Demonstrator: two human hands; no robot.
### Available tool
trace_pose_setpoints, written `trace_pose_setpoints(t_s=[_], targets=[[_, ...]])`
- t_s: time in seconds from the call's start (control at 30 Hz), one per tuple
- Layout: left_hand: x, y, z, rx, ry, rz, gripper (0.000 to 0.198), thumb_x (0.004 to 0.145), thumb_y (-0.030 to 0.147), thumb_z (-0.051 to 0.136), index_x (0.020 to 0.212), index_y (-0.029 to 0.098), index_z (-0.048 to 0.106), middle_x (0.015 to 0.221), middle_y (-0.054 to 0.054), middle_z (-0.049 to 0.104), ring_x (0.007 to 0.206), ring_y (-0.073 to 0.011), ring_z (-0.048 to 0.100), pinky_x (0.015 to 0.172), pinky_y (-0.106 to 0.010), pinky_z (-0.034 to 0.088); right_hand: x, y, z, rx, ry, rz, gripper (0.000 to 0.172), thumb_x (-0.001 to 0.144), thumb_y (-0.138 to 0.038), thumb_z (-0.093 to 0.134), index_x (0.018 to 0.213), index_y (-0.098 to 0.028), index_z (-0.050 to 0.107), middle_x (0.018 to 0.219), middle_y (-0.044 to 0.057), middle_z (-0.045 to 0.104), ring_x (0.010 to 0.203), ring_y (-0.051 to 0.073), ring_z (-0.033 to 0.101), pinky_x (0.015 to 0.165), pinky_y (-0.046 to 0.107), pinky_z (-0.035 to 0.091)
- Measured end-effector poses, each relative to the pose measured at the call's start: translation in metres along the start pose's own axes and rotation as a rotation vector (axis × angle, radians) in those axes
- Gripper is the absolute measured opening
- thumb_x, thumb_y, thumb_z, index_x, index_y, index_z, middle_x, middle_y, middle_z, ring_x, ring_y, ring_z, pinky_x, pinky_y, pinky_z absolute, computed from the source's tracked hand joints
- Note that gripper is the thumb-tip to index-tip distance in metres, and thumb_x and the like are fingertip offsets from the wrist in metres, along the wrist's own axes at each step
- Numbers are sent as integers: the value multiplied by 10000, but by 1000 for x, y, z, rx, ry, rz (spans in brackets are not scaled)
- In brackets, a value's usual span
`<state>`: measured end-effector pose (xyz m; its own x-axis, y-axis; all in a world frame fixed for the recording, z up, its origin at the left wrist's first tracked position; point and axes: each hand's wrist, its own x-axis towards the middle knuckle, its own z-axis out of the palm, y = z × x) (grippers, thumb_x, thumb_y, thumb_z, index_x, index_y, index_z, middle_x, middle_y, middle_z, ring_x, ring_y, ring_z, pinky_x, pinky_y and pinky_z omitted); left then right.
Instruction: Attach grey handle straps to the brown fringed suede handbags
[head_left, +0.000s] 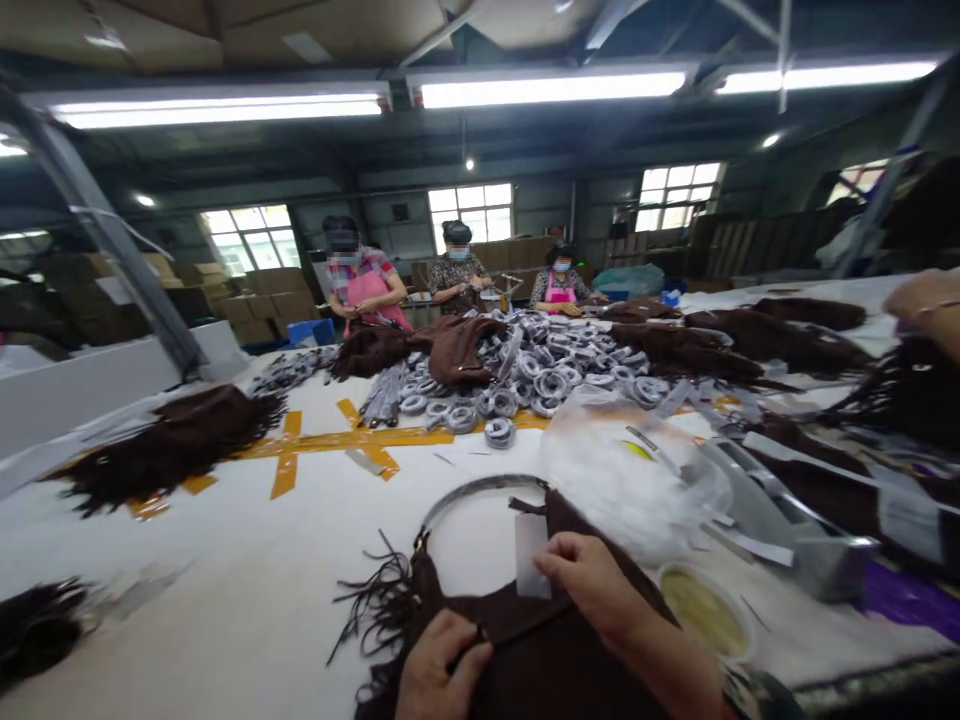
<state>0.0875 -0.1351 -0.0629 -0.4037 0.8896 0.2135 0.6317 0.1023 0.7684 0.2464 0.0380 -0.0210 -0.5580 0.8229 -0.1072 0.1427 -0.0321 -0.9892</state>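
Observation:
A dark brown fringed handbag (540, 670) lies in front of me, its grey-wrapped shoulder strap (469, 490) arching away from me. My left hand (442, 665) is closed on the bag's upper edge, with thumb and fingers together by a small dark fitting, too small to make out. Between the thumb and fingers of my right hand (592, 580) is a translucent white rectangular tag (530, 555), which hangs over the bag's opening. Long tassels (375, 600) spread out from the bag's left side.
Grey-wrapped coiled straps (551, 385) are heaped mid-table. Brown bags (180, 435) lie left and right. A clear plastic bag (622, 470), a metal tape dispenser (795, 515) and a tub of yellowish paste (705, 612) sit at right. Several people work around the table, including one person's hand (930, 305) at right.

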Motion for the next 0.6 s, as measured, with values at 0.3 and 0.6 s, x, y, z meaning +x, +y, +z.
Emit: trace_pose_setpoints(t_s=[0.3,0.6], targets=[[-4,15,-9,-262,-12,-156,128,784,199,647,782,273,752,1306,-25,588,1214,-220,548,1080,-337,406,-9,11,70,-182,-28,-87,202,658,-341,584,542,-187,524,542,-20,502,570,132,460,571,267,361],[-6,13,-4,-209,-20,-81,148,840,167,594,800,231,721,990,-35,685,976,-191,623,919,-325,483,-13,15,60,-75,-404,-71,249,756,-397,637,737,-150,647,655,-28,560,634,113,445,603,235,355]])
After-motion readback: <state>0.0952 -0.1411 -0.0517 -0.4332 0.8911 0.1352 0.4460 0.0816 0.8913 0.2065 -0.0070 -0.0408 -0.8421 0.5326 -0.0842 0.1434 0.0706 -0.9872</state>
